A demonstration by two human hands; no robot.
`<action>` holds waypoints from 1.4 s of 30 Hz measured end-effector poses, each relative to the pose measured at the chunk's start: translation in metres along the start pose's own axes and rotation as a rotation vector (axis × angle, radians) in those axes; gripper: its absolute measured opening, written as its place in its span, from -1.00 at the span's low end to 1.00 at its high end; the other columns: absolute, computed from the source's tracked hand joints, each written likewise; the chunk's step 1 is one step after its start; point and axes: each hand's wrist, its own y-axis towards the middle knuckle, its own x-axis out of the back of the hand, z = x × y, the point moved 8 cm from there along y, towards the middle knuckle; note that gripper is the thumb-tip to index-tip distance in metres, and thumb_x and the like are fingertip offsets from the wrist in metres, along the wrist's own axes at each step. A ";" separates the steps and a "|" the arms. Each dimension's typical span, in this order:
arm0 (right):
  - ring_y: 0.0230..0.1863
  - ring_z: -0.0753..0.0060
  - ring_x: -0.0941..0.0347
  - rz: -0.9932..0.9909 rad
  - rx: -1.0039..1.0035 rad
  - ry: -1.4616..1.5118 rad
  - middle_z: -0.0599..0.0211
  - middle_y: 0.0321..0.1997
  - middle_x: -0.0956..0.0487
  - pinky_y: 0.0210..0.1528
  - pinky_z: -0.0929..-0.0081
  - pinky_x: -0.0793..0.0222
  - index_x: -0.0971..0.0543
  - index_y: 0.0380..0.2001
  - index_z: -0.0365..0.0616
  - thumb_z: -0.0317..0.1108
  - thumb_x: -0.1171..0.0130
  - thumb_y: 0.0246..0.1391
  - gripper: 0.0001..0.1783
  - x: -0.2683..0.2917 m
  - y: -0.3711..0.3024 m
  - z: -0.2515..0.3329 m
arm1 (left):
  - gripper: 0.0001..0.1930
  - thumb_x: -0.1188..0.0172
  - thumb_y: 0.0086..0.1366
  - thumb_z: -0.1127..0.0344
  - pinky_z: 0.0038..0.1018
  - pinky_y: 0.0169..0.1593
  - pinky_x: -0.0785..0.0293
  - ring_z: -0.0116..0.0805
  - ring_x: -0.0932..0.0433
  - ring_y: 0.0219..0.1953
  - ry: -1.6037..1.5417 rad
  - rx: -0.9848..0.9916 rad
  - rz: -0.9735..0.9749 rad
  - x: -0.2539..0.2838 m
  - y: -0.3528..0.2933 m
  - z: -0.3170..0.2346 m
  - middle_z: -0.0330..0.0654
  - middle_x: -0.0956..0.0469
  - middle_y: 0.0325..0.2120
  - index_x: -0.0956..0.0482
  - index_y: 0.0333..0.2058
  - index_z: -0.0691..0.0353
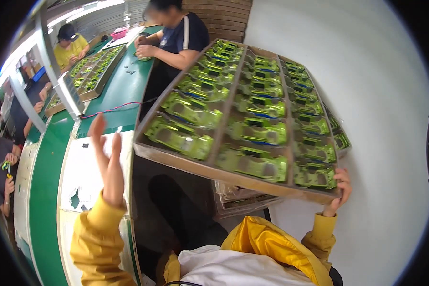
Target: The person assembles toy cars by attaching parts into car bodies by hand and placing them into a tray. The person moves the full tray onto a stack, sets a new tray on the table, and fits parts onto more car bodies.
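A large, shallow cardboard tray (176, 164) tilts across the view in front of me. Dividers split it into three columns, each filled with a row of bright green plastic shells (260, 131) with dark and blue parts. My right hand (339, 187) grips the tray's near right corner, fingers on its outer wall. My left hand (110, 169) is raised beside the near left corner, fingers stretched and apart, holding nothing and not touching the tray. Part of another tray (342, 140) with green pieces shows beyond the right edge.
A green-topped workbench (117, 90) runs along the left, with a second tray (100, 78) of green parts and a red-blue cable (114, 107). Several people sit there, one in a dark shirt (193, 35) close by. Stacked flat packaging (231, 198) lies below; a white wall (376, 95) stands right.
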 end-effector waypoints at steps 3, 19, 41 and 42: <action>-0.05 0.01 -0.29 -0.035 -0.148 0.007 0.04 -0.16 -0.42 0.07 0.10 -0.08 -0.30 -0.31 -0.16 0.12 0.21 0.06 -0.50 0.021 -0.010 -0.059 | -0.51 0.10 0.26 0.23 -0.44 0.13 -0.06 -0.29 -0.17 0.11 -0.300 0.373 0.408 -0.062 -0.030 0.011 -0.04 -0.15 0.09 -0.10 0.10 0.36; -0.04 0.26 -0.23 -0.445 -0.456 -0.455 0.12 0.01 -0.28 0.02 0.43 -0.10 -0.26 0.04 -0.24 -0.06 0.41 0.19 -0.46 0.078 0.016 -0.062 | -0.62 -0.19 0.04 0.27 -0.12 0.21 0.31 0.24 0.48 0.21 -0.506 -0.109 0.572 -0.138 -0.150 -0.110 0.36 0.47 0.14 -0.29 -0.20 0.25; 0.09 0.22 -0.14 -0.579 -0.339 -0.329 0.26 -0.39 -0.34 0.17 0.28 0.12 -0.16 -0.72 -0.10 -0.40 0.30 0.03 -0.75 0.099 0.024 -0.080 | -0.74 -0.27 -0.05 0.41 -0.09 0.18 0.21 0.43 0.40 0.16 -0.622 -0.187 0.651 -0.141 -0.169 -0.090 0.53 0.49 0.07 -0.40 -0.36 0.20; 0.09 0.22 -0.14 -0.595 -0.344 -0.334 0.26 -0.39 -0.34 0.17 0.28 0.12 -0.16 -0.72 -0.10 -0.40 0.30 0.03 -0.75 0.092 0.031 -0.072 | -0.70 -0.29 -0.07 0.40 -0.08 0.18 0.19 0.45 0.39 0.16 -0.587 -0.204 0.642 -0.136 -0.170 -0.089 0.55 0.50 0.06 -0.40 -0.34 0.15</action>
